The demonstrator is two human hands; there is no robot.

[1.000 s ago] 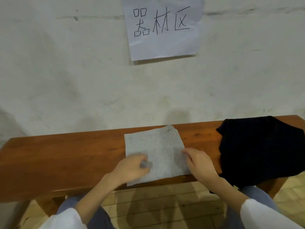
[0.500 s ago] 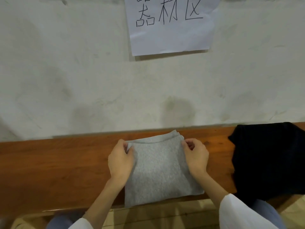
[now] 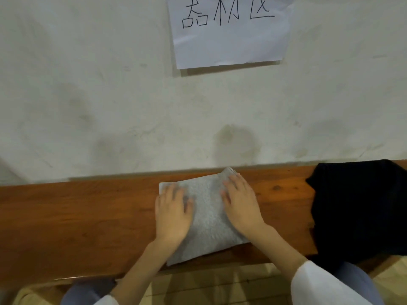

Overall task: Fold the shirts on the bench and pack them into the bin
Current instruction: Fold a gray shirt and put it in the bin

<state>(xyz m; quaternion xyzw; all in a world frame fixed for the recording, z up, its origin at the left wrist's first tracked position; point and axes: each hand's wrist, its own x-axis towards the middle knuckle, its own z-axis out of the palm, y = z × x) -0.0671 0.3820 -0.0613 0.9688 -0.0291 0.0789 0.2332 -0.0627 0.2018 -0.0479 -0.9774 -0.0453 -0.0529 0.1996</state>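
Fingers are spread flat, left hand (image 3: 172, 213) and right hand (image 3: 241, 205) pressed on the grey shirt (image 3: 207, 219) beneath them on the bench (image 3: 77, 216); if lifted unevenly, folds may be undone, the bin being unseen.

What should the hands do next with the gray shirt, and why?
Probably lift it away toward the bin, which is out of view. The gray shirt already lies as a small folded square on the bench, with the left hand and the right hand pressed flat on it. The black shirt to the right is not folded yet, so it likely comes after.
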